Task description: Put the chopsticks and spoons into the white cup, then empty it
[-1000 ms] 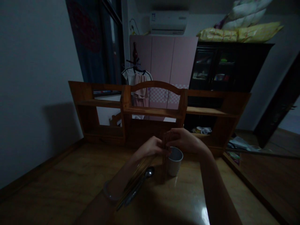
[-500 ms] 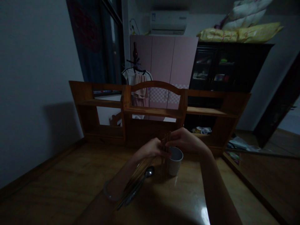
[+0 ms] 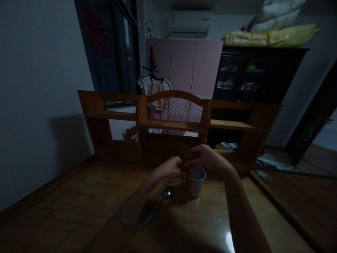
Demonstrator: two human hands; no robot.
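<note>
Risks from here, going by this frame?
1. The upright sticks stand close by the pale cup; a sideways knock might tip it.
2. Left hand and right hand both pinch the sticks; a loosened pinch could let some slip.
3. The spoon lies near the left forearm; lowering the arm might nudge it.

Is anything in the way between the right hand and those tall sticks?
No, nothing I can see. The right hand has its fingers at the upright sticks, near the top. The left hand holds them lower; the cup is beside them.
</note>
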